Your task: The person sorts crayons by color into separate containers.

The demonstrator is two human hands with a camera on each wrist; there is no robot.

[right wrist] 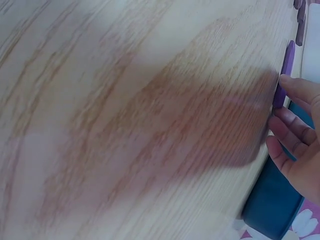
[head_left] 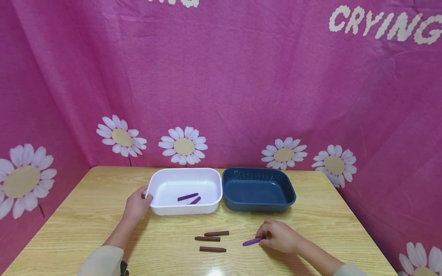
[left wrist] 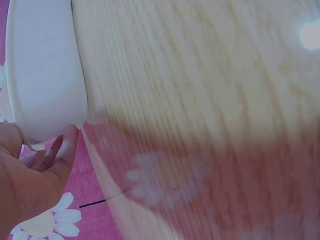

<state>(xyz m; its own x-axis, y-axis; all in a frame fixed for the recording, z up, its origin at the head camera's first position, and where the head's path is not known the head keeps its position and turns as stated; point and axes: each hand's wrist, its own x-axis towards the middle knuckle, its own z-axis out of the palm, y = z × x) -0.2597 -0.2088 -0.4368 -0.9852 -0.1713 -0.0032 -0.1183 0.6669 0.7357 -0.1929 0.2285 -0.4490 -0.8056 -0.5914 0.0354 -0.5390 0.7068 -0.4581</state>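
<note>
Purple crayon: the purple crayon (head_left: 253, 241) is in the right hand (head_left: 279, 234), its free end pointing left toward the brown crayons (head_left: 212, 249); whether it touches the wood cannot be told.
Right hand: pinches the crayon's near end between thumb and fingers, with the other fingers loosely bent in the right wrist view; it sits in front of the blue tray (head_left: 257, 207).
Left hand: the left hand (head_left: 136, 204) grips the left end of the white tray (head_left: 186, 210), thumb over the rim and fingers against the outer wall.
Brown crayons: three, lying roughly parallel between the hands, in front of the white tray and well apart from the left hand.
Crayons in tray: two purple ones (head_left: 187, 196) lie on the white tray's floor, close together near its front wall.
Trays: white on the left, blue on the right, side by side near the tabletop's back edge.
Arms: both reach in from the front edge; pale sleeves (head_left: 102, 261) end above the wrists.
Tabletop: pale wood grain on the tabletop (head_left: 165, 245), with a bright reflection at the front.
Backdrop: pink cloth (head_left: 221, 96) hangs behind and at both sides, printed with white daisies (head_left: 183, 147) and pale lettering (head_left: 384, 26) reading "CRYING".
</note>
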